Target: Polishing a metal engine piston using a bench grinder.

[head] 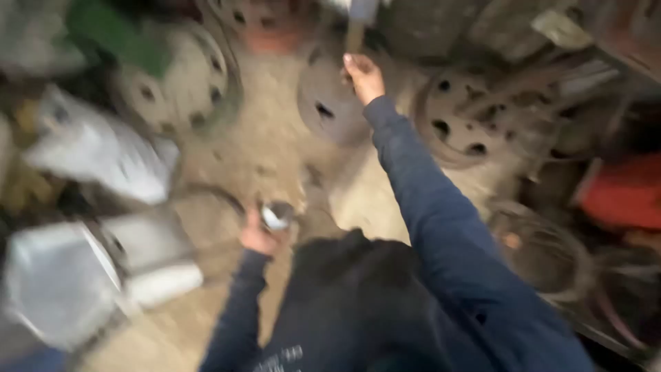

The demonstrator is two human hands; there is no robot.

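Over a dusty floor strewn with rusty wheel discs (468,120), the right hand (363,77) is raised and clenched around a hammer handle (355,33). Lower down, the left hand (259,235) grasps a small shiny metal piece (277,214), perhaps a socket; the blur hides its shape.

A rough metal workshop or scrapyard. Around the raised right hand (363,77), which grips a hammer handle (355,34), rusty holed wheel discs (468,114) lie on a dirt floor (255,151); more discs (180,83) and crumpled grey sheeting (96,148) clutter the left hand's (260,234) side.
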